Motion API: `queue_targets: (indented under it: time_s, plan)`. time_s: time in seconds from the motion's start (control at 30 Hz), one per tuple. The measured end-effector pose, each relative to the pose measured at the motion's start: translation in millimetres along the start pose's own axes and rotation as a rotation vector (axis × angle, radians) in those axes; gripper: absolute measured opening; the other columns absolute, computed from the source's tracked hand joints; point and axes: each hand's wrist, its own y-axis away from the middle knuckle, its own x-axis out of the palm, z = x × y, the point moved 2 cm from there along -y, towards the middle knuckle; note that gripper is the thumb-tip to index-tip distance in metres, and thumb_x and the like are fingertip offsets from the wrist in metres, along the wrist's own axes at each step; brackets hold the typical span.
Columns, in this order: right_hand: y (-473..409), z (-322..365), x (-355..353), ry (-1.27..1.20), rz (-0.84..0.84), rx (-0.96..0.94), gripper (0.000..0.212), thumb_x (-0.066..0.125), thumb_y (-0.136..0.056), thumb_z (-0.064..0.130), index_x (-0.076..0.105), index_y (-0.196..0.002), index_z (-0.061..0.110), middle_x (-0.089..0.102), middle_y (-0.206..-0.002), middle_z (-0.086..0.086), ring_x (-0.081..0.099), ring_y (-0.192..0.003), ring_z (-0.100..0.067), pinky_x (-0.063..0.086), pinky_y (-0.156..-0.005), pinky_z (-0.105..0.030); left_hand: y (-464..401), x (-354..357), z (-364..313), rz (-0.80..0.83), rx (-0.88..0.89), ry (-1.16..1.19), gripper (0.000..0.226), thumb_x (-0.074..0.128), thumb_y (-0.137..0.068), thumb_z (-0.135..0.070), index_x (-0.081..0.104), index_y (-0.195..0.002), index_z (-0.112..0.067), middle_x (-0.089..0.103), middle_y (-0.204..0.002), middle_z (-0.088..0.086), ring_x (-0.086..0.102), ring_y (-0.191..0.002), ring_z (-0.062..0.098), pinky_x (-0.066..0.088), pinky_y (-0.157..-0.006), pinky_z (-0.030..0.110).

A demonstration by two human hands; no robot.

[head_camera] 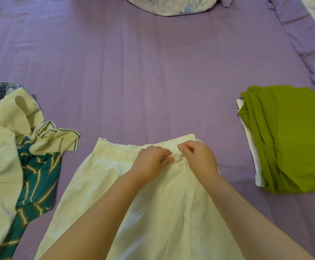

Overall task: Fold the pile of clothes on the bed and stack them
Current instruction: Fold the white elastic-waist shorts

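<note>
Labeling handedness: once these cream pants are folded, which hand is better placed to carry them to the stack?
Probably right. The right hand is nearer the stack topped by the green garment; the left hand sits toward the unfolded pile.

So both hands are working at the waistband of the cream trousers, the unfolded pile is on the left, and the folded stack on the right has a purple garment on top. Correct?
Not quite: the head view shows the garment on top of the folded stack is green, not purple; purple is the bed sheet. The rest holds: the left hand and right hand both pinch at the waistband of the cream trousers, and the unfolded pile lies on the left.
</note>
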Motion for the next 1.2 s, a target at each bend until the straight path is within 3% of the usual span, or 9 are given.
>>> queue_targets:
  time_s: [0.1, 0.17, 0.43, 0.53, 0.67, 0.8, 0.97, 1.1, 1.2]
  plan:
    - [-3, -1, 8, 0.184, 0.029, 0.002, 0.016, 0.057, -0.092, 0.032, 0.070, -0.099, 0.029, 0.065, -0.090, 0.008, 0.054, -0.098, -0.011, 0.041, -0.086, -0.032, -5, 5, 5, -0.021, -0.091, 0.093, 0.014, 0.051, -0.097, -0.029, 0.061, -0.091, -0.022, 0.059, -0.080, -0.009, 0.052, -0.078, 0.016, 0.041, -0.075, 0.031]
    - [-3, -4, 13, 0.276, 0.037, -0.044, 0.019, 0.056, -0.092, 0.034, 0.068, -0.107, 0.034, 0.063, -0.099, 0.010, 0.050, -0.108, -0.011, 0.036, -0.092, -0.031, -5, 7, 7, -0.072, -0.150, 0.146, 0.012, 0.053, -0.095, -0.027, 0.062, -0.103, -0.024, 0.059, -0.083, -0.012, 0.055, -0.079, 0.013, 0.045, -0.076, 0.027]
    - [-5, -3, 16, 0.363, 0.077, -0.038, 0.013, 0.056, -0.093, 0.034, 0.067, -0.100, 0.032, 0.058, -0.108, 0.009, 0.047, -0.111, -0.012, 0.029, -0.093, -0.031, -9, 14, 2, -0.126, -0.095, 0.023, 0.016, 0.056, -0.093, -0.020, 0.068, -0.103, -0.018, 0.067, -0.097, -0.004, 0.058, -0.088, 0.017, 0.049, -0.081, 0.034]
    - [-10, 2, 13, 0.304, 0.158, 0.063, 0.014, 0.055, -0.093, 0.029, 0.069, -0.091, 0.027, 0.063, -0.101, 0.005, 0.050, -0.104, -0.014, 0.034, -0.093, -0.035, -10, 14, 0, -0.143, -0.061, 0.029, 0.013, 0.058, -0.091, -0.016, 0.068, -0.100, -0.017, 0.067, -0.095, -0.003, 0.059, -0.087, 0.017, 0.049, -0.079, 0.035]
    - [-18, 4, -1, -0.004, 0.322, 0.252, 0.017, 0.055, -0.088, 0.018, 0.068, -0.077, 0.021, 0.064, -0.082, 0.003, 0.056, -0.077, -0.016, 0.047, -0.080, -0.035, -17, 8, -6, -0.213, 0.035, 0.005, 0.010, 0.060, -0.090, -0.014, 0.068, -0.096, -0.013, 0.068, -0.095, -0.001, 0.058, -0.089, 0.019, 0.046, -0.079, 0.032]
    - [-26, 5, -9, -0.274, 0.392, 0.394, 0.010, 0.060, -0.086, 0.008, 0.066, -0.080, 0.013, 0.056, -0.083, -0.008, 0.050, -0.079, -0.019, 0.038, -0.073, -0.029, -23, 5, -10, -0.268, 0.147, -0.114, 0.013, 0.054, -0.096, -0.021, 0.063, -0.103, -0.017, 0.066, -0.104, -0.004, 0.054, -0.097, 0.018, 0.030, -0.082, 0.024]
    - [-30, 6, -8, -0.315, 0.415, 0.452, 0.011, 0.056, -0.082, 0.001, 0.059, -0.077, 0.010, 0.046, -0.076, -0.007, 0.042, -0.075, -0.019, 0.032, -0.069, -0.029, -27, 5, -10, -0.246, 0.220, -0.282, 0.029, 0.038, -0.102, -0.031, 0.057, -0.122, -0.024, 0.062, -0.119, -0.007, 0.052, -0.108, 0.015, 0.029, -0.092, 0.026]
    - [-33, 6, -12, -0.319, 0.448, 0.461, 0.030, 0.055, -0.081, -0.002, 0.048, -0.056, 0.013, 0.041, -0.055, 0.002, 0.037, -0.053, -0.014, 0.030, -0.050, -0.024, -26, 0, -15, -0.291, 0.328, -0.384, 0.023, 0.050, -0.098, -0.023, 0.068, -0.110, -0.015, 0.069, -0.100, 0.002, 0.059, -0.093, 0.025, 0.038, -0.085, 0.035]
    - [-26, 4, -14, -0.352, 0.446, 0.361, 0.016, 0.057, -0.087, 0.006, 0.062, -0.072, 0.001, 0.050, -0.068, -0.007, 0.045, -0.067, -0.019, 0.036, -0.064, -0.027, -25, -1, -10, -0.270, 0.339, -0.368, 0.025, 0.052, -0.096, -0.027, 0.070, -0.108, -0.015, 0.067, -0.102, 0.002, 0.057, -0.095, 0.025, 0.038, -0.083, 0.036]
